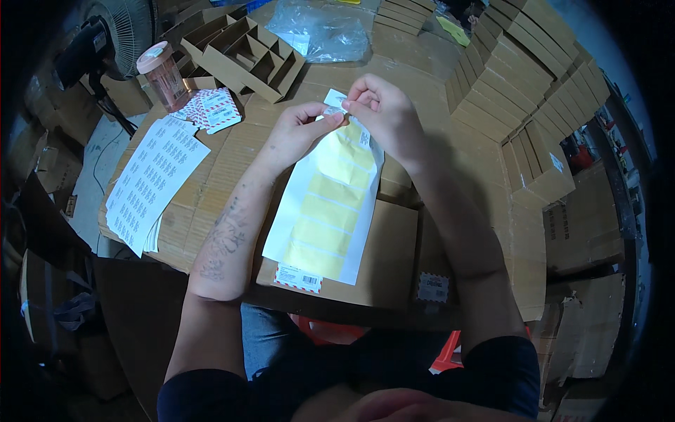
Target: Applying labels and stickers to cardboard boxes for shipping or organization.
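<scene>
My left hand (304, 132) and my right hand (385, 116) meet at the far end of a label sheet, thumbs and fingers pinched. Between them is a small white label (335, 98), partly covered by my fingers. Beneath stretches a strip of yellow label backing (320, 235), lying over a white sheet (285, 228). Both rest on a brown cardboard box (389, 246). A red-and-white edged label (298, 277) with a barcode sits on that box's near edge. Beside it stands a second box, darker in shadow, with a similar label (433, 288).
Printed label sheets (156, 179) lie at the left, near striped-edge cards (214, 109) and a pink lidded jar (165, 77). Behind are a fan (116, 35), a divided cardboard tray (246, 56) and clear plastic (320, 32). Stacked boxes (506, 77) rise at the right.
</scene>
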{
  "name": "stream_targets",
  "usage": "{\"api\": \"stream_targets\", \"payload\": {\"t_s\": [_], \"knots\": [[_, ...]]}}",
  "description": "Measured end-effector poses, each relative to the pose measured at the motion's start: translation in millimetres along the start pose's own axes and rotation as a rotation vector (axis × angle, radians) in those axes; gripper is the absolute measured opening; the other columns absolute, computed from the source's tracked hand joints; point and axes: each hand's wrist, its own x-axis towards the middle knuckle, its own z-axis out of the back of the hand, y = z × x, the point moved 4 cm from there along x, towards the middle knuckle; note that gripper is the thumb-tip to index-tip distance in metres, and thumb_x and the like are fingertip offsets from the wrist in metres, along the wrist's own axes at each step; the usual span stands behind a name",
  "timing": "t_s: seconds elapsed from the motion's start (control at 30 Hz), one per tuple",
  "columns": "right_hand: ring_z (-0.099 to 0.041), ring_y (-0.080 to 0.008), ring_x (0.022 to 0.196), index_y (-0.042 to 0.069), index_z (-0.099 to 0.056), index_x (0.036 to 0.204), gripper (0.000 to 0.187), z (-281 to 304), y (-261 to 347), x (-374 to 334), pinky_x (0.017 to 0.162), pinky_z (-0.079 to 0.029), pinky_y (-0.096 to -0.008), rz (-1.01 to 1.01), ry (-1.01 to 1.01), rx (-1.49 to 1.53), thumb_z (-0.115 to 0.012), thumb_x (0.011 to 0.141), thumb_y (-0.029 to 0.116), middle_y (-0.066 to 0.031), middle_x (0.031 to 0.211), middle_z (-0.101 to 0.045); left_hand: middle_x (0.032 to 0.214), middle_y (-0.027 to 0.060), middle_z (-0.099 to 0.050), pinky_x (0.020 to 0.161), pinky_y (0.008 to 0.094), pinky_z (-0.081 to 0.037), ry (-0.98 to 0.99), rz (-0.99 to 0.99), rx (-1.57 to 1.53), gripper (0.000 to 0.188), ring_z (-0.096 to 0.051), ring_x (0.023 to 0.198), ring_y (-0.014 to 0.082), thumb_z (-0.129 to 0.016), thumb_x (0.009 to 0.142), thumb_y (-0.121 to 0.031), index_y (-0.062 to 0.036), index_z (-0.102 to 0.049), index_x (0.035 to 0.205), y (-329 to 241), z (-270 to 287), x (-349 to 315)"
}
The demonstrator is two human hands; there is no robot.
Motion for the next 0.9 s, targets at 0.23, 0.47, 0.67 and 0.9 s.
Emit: {"api": "stream_targets", "payload": {"t_s": [0.23,0.47,0.67,0.9], "knots": [[-0.055,-0.0057,0.064,0.0,-0.058,0.086,0.008,-4,-6,2,0.057,-0.043,-0.0228,-0.038,0.021,0.155,-0.063,0.086,0.006,-0.0029,0.07,-0.061,0.093,0.0046,-0.069,0.074,0.0226,-0.049,-0.002,0.013,-0.02,0.025,-0.062,0.082,0.0079,-0.064,0.092,-0.022,0.0006,-0.068,0.102,2,3,0],[-0.056,-0.0055,0.065,0.0,-0.058,0.089,0.008,-6,-11,-1,0.058,-0.044,-0.022,-0.056,-0.054,0.201,-0.062,0.088,0.006,-0.0021,0.07,-0.061,0.092,0.0042,-0.069,0.072,0.022,-0.049,-0.015,0.024,-0.101,0.022,-0.062,0.08,0.0077,-0.066,0.091,-0.021,-0.0004,-0.069,0.1,1,-1,1],[-0.057,-0.0087,0.067,0.001,-0.057,0.091,0.008,-18,-16,-4,0.062,-0.046,-0.0242,-0.037,-0.199,0.192,-0.061,0.089,0.008,-0.0042,0.074,-0.061,0.091,0.0042,-0.069,0.072,0.022,-0.049,-0.023,0.004,-0.137,0.022,-0.062,0.08,0.0076,-0.066,0.091,-0.021,-0.0005,-0.069,0.1,1,3,2],[-0.058,-0.0118,0.072,0.003,-0.053,0.096,0.01,-28,-26,-7,0.066,-0.047,-0.0281,-0.033,-0.26,0.17,-0.06,0.091,0.009,-0.0054,0.081,-0.059,0.091,0.0056,-0.069,0.072,0.0225,-0.049,-0.065,0.023,-0.136,0.021,-0.063,0.079,0.0088,-0.064,0.092,-0.02,0.0,-0.068,0.099,-5,0,-3]]}}
